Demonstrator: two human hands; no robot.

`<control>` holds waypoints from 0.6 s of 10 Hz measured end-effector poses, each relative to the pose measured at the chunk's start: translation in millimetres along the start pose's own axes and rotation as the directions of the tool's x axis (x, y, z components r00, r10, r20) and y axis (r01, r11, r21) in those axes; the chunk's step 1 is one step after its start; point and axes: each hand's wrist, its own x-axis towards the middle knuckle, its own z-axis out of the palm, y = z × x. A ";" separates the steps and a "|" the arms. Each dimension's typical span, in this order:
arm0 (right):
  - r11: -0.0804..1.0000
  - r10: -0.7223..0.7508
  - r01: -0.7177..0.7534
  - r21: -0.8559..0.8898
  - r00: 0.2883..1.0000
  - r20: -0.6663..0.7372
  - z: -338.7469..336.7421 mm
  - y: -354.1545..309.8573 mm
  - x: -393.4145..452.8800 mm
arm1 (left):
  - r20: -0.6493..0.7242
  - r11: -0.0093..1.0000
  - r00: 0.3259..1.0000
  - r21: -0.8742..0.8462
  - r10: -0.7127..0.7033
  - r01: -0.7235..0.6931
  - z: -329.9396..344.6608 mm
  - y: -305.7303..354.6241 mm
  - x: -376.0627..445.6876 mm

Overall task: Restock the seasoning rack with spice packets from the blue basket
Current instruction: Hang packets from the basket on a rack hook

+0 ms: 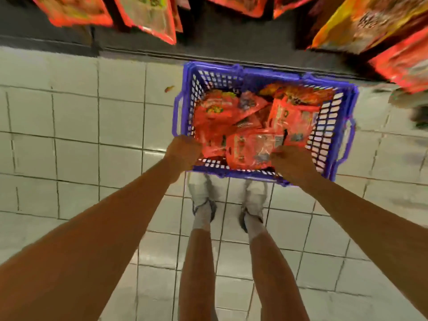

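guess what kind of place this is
Most likely a shop aisle. Packets hang in rows on a rack above a tiled floor, and a blue basket full of similar packets sits on the floor below them.

Packets [250,126] in basket [259,76] before rack [208,42]

basket [273,76]: blue moulded plastic, slotted lattice walls, slight sheen
spice packets [250,148]: glossy red-orange plastic film, crinkled, part clear
floor [76,117]: pale glazed tiles, smooth, shiny, dark grout
shoes [202,195]: grey, matt, cloth-like
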 end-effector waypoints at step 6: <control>0.794 0.220 -0.254 0.552 0.967 0.128 51.7 -92.0 111.3 | 0.035 0.927 0.989 0.345 0.147 -0.150 5.0 -23.5 56.7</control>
